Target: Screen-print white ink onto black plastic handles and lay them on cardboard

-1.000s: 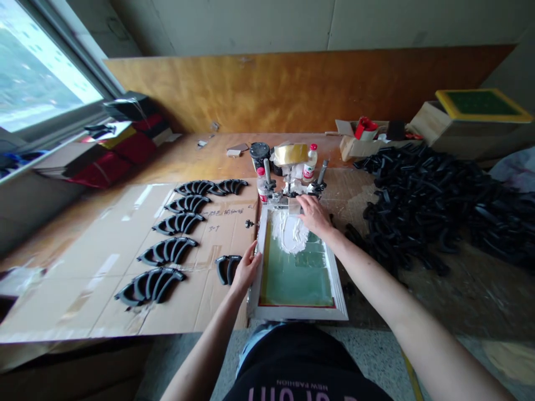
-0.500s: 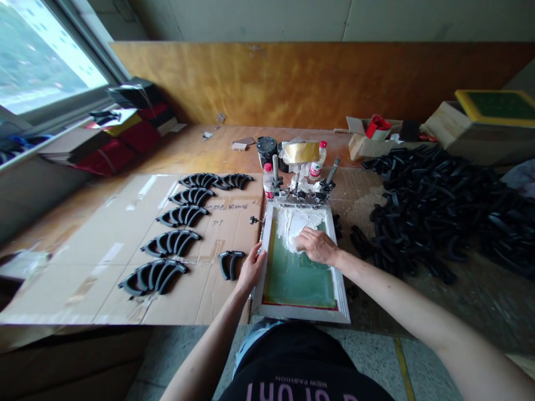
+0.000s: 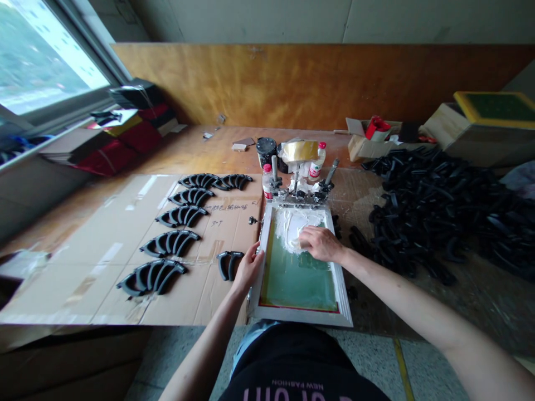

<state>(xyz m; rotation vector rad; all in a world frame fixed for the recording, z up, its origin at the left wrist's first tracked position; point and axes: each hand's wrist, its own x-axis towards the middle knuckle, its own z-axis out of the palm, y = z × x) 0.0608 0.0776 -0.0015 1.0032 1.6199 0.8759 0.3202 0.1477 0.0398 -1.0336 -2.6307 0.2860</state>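
Green mesh in a pale metal frame, seen from the head camera; frame sits before the person, its far end at a metal clamp assembly on the bench. White paste lies thick over the mesh's far part; near part mostly green. Right hand is over the paste's near edge, fingers curled together; whether that grip pinches a tool is hidden. Left hand touches the frame's left side, thumb apart from fingers; whether this grip clamps the rail or only steadies it, not clear. To the left, on cardboard: six fans of dark curved parts, neatly set, plus a short pair near the left hand. To the right: a large jumbled pile of similar black parts, well apart from the rows. Progress, as judged: early. If the rows are the done side, little is done and most is left in the pile; the pair looks like a group just begun. Any marking on the laid-out parts is too small to tell, and no part shows beneath the mesh.
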